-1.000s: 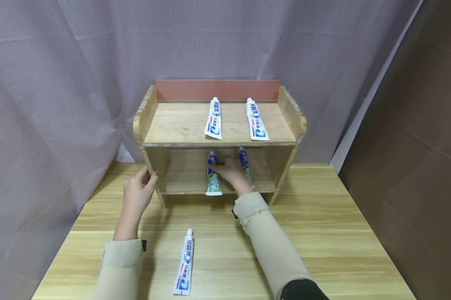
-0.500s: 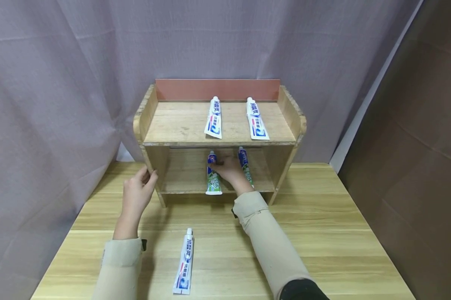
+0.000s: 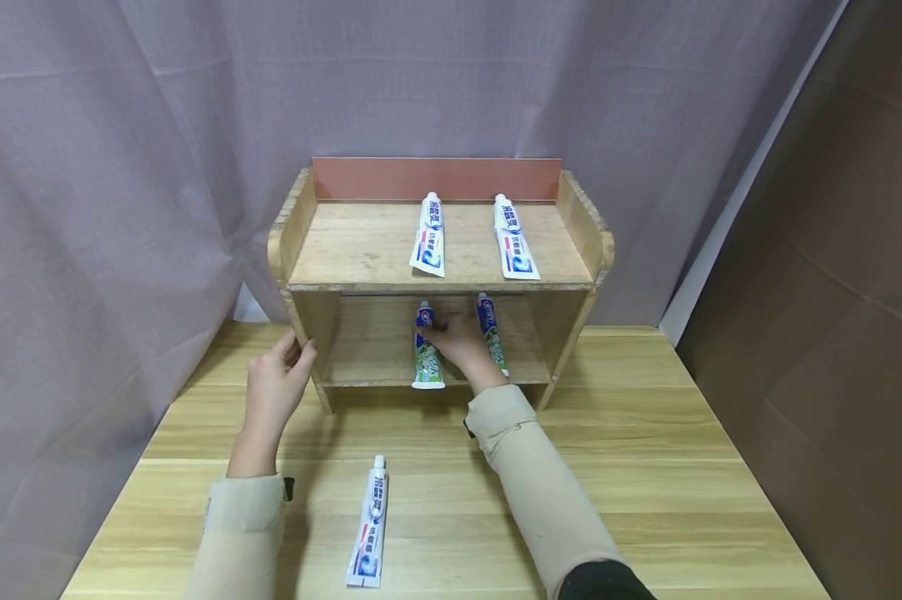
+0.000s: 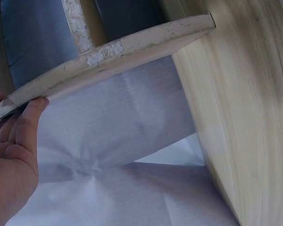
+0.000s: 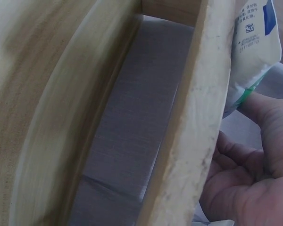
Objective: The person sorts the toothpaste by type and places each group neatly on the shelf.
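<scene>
My left hand grips the front edge of the wooden shelf's left side panel, thumb on one face and fingers on the other. My right hand reaches into the lower compartment and holds a blue and green toothpaste tube, its thumb lying across the tube. Seen from the right wrist, the tube's printed white back sticks out past the shelf board, with the thumb against it. A second blue and green toothpaste tube lies to the right, partly covered by the right hand and wrist.
Two white and blue toothpaste tubes lie on the top shelf. Another white toothpaste tube rests on the wooden table between the forearms. A grey curtain hangs behind, and a brown cloth stands at the right.
</scene>
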Available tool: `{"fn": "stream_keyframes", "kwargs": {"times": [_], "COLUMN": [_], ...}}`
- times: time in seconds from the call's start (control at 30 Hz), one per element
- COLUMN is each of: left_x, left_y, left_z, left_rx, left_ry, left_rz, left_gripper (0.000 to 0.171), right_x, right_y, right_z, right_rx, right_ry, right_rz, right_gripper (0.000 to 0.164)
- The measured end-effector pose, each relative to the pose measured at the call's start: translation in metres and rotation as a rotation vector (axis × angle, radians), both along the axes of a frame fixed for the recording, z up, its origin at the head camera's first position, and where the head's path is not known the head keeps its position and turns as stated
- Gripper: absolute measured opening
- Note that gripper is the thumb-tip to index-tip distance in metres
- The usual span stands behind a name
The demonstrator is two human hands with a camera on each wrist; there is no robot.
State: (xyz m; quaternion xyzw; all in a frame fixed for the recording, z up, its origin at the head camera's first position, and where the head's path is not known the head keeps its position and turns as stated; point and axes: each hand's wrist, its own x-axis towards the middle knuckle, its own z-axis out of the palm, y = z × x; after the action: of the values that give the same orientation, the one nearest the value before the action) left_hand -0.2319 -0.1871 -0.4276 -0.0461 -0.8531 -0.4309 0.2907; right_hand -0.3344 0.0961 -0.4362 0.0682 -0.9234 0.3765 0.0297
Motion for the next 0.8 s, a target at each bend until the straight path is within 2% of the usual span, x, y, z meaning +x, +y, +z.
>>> {"fn": "stream_keyframes", "kwargs": {"times": [0.47, 0.8], "left_x": [-0.0005, -0.0001], "left_y": [-0.0005, 0.0], "left_z": [-0.0005, -0.0012], "left_rx": [0.001, -0.007], "left_ry": [-0.004, 0.017], "left_rz": [0.0, 0.001], "left_gripper": [0.025, 0.023], "right_x": [0.004, 0.005], "right_y": [-0.0005, -0.0008], "right_z": [-0.0015, -0.0019], "right_rx": [-0.005, 0.008], "right_ry": [0.024, 0.011], "right_rz": [0.003, -0.012], "right_gripper": [0.036, 0.051]}}
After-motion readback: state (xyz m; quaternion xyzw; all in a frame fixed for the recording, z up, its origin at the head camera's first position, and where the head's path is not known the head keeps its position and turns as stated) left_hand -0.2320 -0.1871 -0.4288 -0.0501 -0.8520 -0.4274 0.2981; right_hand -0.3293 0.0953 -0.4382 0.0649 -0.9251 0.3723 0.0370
